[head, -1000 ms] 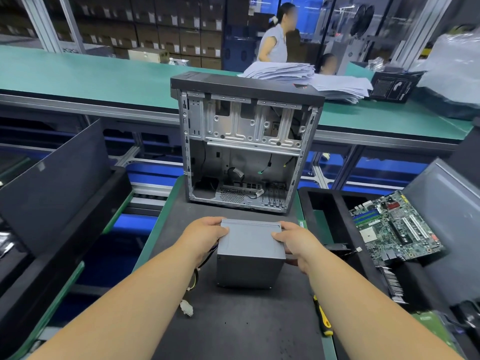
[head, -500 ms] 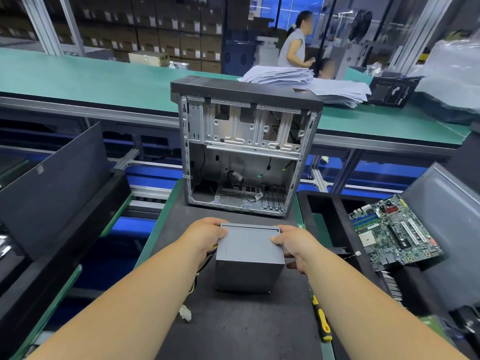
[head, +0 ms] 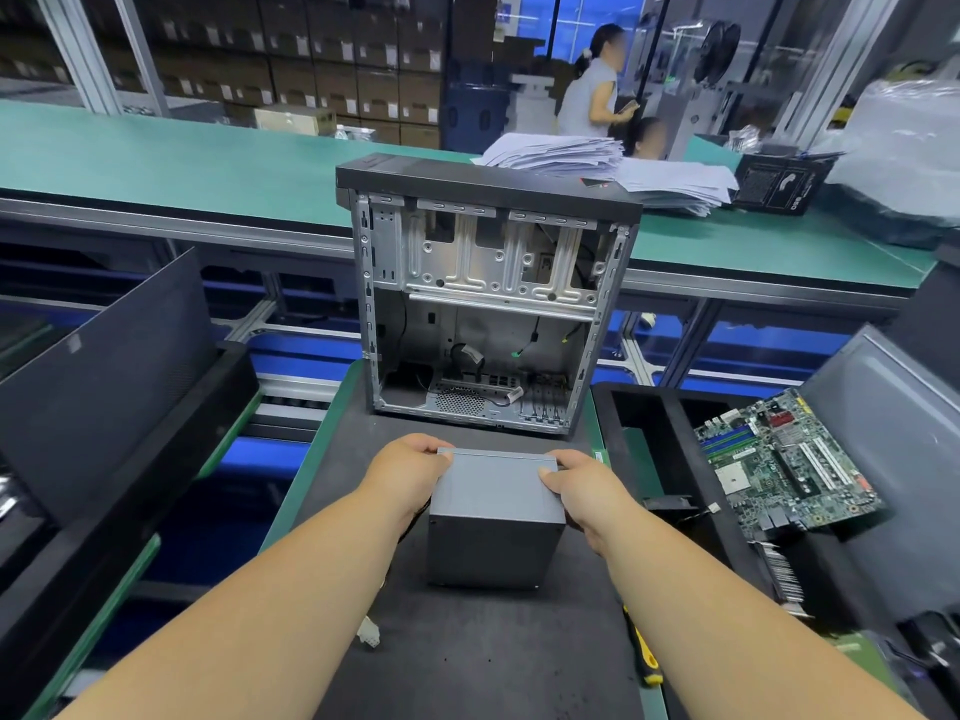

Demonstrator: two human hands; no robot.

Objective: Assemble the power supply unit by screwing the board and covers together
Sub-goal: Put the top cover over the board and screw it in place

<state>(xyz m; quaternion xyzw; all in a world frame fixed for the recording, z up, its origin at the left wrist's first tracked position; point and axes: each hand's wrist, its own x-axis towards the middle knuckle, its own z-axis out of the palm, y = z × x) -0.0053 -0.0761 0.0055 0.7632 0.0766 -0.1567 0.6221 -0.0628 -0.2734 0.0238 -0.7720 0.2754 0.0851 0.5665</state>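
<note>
A grey metal power supply box stands on the dark work mat in front of me. My left hand grips its far left top corner and my right hand grips its far right top corner. Its cables with a white connector trail out at the left under my forearm. Behind it stands an open computer case, its side panel off and the bare metal interior facing me. A green motherboard lies in a black tray at the right.
A yellow-and-black screwdriver lies on the mat by my right forearm. A dark panel leans in a black tray at the left. A grey cover leans at the right. Paper stacks lie on the green bench behind the case; two people are beyond.
Both hands keep hold of the power supply, which sits almost where it was. The person in the background has walked to the right.
</note>
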